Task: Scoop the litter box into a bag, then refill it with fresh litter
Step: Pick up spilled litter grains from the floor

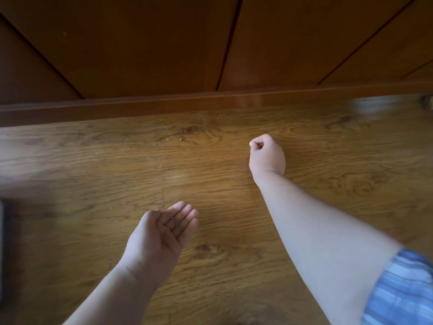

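Several litter grains (181, 138) dot the floor (328, 184). Right hand (266, 156) pinches its fingertips together, left hand (161, 233) cups with fingers pressed together. Best to drop each pinch into that palm.

Right hand (267, 153): fingers tucked under; we cannot see whether they pinch anything.
Left hand (164, 228): a dark mark (176, 223) on its fingers, too small for us to name.
Specks (180, 138): on the floor (234, 231), too small to tell.
Left edge: a dark thing (1, 249), cut off and blurred.
Upper right: a pale smear (370, 104), blurred; a dark shape (427, 102), cut off.
Sleeve (403, 289): cut off by the corner.
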### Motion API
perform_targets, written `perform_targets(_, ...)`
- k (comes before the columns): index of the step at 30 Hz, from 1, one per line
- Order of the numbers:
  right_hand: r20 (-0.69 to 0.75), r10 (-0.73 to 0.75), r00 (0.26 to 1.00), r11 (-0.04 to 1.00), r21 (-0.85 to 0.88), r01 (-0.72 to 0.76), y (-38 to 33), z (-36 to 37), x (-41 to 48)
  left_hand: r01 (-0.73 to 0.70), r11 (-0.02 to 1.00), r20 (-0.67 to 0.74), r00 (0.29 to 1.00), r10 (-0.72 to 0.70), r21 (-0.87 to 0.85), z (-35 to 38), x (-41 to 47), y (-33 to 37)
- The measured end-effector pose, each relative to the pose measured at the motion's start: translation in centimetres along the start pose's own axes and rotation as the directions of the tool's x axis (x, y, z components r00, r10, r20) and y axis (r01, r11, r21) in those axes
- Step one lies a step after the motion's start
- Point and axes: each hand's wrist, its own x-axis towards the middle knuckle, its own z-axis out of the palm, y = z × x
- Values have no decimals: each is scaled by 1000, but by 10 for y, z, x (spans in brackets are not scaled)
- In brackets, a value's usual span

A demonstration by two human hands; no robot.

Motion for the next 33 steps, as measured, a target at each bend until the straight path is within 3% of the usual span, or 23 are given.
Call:
perform_targets(9,31,-204,978,934,-292,204,-2,2,-8,-14,1000,0,1000,14,-6,-2,-3,9)
perform_targets(13,145,-251,957,895,-342,287,-19,-4,-24,-19,1000,-17,1000,19,-18,-5,-5,12)
perform_targets(15,237,-404,884,885,-145,443,-35,-5,-54,-21,999,-20,1000,21,-34,-7,-4,17)
perform_targets(18,392,-641,660,759,199,620,-62,-3,-122,-27,998,22,999,28,-56,-6,-3,26)
perform_targets(20,508,-667,544,717,243,653,-72,1,-149,-43,997,81,996,48,-67,-5,-5,30)
perform_targets(22,513,-687,515,704,294,646,-78,3,-150,-54,996,88,994,60,-74,-7,-5,33)
perform_targets(25,349,-705,617,709,358,608,-85,9,-121,-34,994,22,999,36,-101,-15,-2,38)
perform_targets(29,214,-484,849,871,216,442,-98,33,-68,-61,994,-31,998,59,-92,-32,-4,48)
perform_targets(33,215,-411,886,911,123,393,-110,56,-47,-76,995,-48,996,73,-71,-49,-16,55)
